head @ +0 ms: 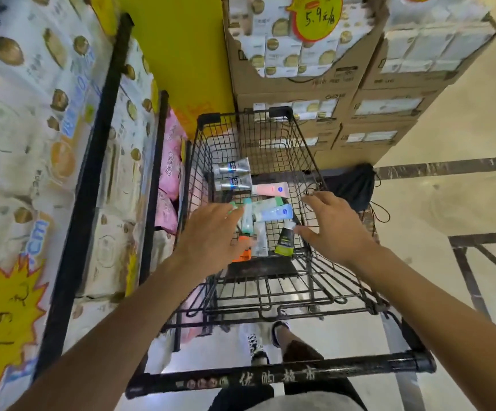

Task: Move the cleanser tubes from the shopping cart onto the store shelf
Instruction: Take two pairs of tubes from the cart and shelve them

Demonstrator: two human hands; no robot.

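Several cleanser tubes lie in the basket of a black wire shopping cart [315, 161]: two silver ones [231, 176] at the far left, a pink one [270, 188], a blue one [276, 213], a teal one [246, 218], a black-and-green one [285, 240], and an orange one [245, 247] partly hidden. My left hand [211, 235] hovers over the tubes with its fingers spread, holding nothing. My right hand [332, 223] reaches in from the right, fingers straight, its thumb close to the black-and-green tube. The store shelf [92, 161] stands to the left.
The shelf holds white tissue packs [18, 114] and pink packs [169, 170]. Stacked cardboard boxes [359, 84] stand beyond the cart. A black bag [350, 185] hangs at the cart's right side. The cart handle [279, 378] is near me. A metal frame [478, 262] stands to the right.
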